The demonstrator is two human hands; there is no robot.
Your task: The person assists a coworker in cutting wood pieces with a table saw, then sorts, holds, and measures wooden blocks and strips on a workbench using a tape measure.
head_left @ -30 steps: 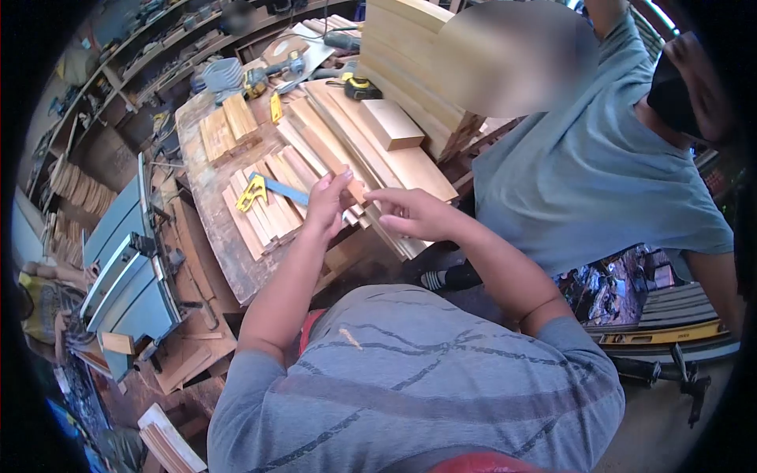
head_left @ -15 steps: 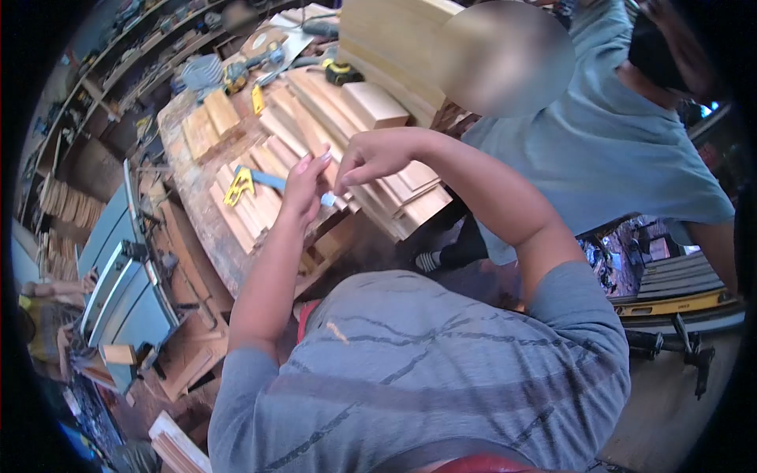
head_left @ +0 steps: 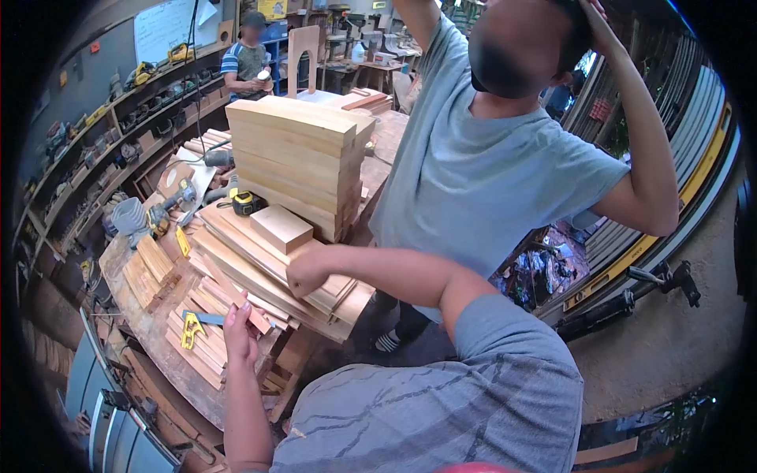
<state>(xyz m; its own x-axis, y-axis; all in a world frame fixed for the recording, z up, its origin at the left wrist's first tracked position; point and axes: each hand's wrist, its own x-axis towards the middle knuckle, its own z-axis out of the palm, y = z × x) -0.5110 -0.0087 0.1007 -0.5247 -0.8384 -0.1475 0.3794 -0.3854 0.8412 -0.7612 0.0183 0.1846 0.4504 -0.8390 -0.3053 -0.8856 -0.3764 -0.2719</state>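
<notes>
My left hand [head_left: 239, 333] is raised in front of the near end of the wood strips [head_left: 206, 335], thumb up and fingers loosely apart, with nothing seen held. Just left of it lies a hand saw [head_left: 192, 329] with a yellow handle and blue blade; the hand hides part of the blade. My right hand [head_left: 307, 272] is closed, with knuckles up and wrist bent, over the stacked boards [head_left: 236, 256]. Nothing shows in its fingers. Beside it, a short wood block [head_left: 281, 229] rests on the boards, and a black and yellow tape measure [head_left: 246, 203] lies behind.
A tall stack of thick planks [head_left: 288, 154] stands on the workbench [head_left: 118, 268]. A co-worker in a grey shirt [head_left: 489, 189] stands opposite, arms raised. Cordless drill [head_left: 162, 217] and plastic containers [head_left: 130, 217] lie at the left. Another person [head_left: 248, 67] is further back.
The view has tilted up, showing more of the room. My hands have moved apart; the right one is more tightly curled. The co-worker's arms are now raised toward the head.
</notes>
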